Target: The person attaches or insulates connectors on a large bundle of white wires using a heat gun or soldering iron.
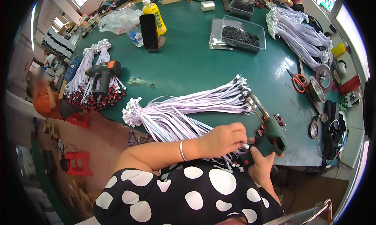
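Note:
My left hand [227, 139], with a silver bangle on its wrist, is closed in a pinch at a cable's small white connector [245, 146]. My right hand [260, 164] appears wrapped round the handle of a dark green soldering gun [271, 135]; its fingers are partly hidden. The gun's long metal barrel and thin brass-coloured tube point away over the cable ends. A tied bundle of flat white cables [172, 125] lies in front of me and spreads in two branches, the near one running under my left forearm. Small red-and-black connectors [279, 118] show beside the gun.
At left, a dark gun-shaped tool [105, 70] rests on cable bundles [84, 68]. Farther back are a phone [149, 31], a yellow bottle [156, 13] and a clear box [243, 37] of black parts. Orange-handled scissors [299, 83] and more cables [299, 33] lie right. Other people sit nearby.

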{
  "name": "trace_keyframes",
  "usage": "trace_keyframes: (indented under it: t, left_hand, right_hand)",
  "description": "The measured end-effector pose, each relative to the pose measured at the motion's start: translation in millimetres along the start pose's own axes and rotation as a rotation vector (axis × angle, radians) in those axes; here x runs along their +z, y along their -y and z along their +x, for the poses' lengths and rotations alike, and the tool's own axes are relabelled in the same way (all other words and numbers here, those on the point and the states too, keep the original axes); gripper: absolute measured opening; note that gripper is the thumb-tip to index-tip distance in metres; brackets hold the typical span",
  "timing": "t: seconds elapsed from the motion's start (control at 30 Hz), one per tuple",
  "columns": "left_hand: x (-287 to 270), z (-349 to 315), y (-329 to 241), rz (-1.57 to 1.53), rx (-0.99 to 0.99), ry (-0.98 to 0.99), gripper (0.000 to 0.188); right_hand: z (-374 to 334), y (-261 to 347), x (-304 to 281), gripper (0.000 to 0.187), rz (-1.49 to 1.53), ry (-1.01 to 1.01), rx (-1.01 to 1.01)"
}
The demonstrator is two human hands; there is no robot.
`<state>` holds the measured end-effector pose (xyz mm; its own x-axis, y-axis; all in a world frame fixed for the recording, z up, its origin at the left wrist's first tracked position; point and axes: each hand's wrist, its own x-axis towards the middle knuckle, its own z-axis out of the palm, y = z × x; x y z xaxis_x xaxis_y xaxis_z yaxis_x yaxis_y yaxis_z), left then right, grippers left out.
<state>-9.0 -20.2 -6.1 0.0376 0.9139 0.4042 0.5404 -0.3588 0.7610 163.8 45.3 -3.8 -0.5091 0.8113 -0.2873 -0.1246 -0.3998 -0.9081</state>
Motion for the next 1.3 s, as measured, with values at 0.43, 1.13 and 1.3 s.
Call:
trace_keyframes:
  t: [0.43, 1.13, 1.3]
  left_hand:
    - [-14, 5, 7, -0.650, -0.624, 0.097, 0.011]
    - [-15, 12, -1, -0.595, -0.728, 0.164, 0.006]
    - [-14, 16, -2, -0.515, -0.769, 0.208, 0.011]
  right_hand:
    - [15, 4, -4, 0.037, -0.066, 0.080, 0.073]
    - [15, 8, -7, 0.018, -0.190, 0.097, 0.056]
    - [15, 13, -5, 0.018, -0.252, 0.093, 0.131]
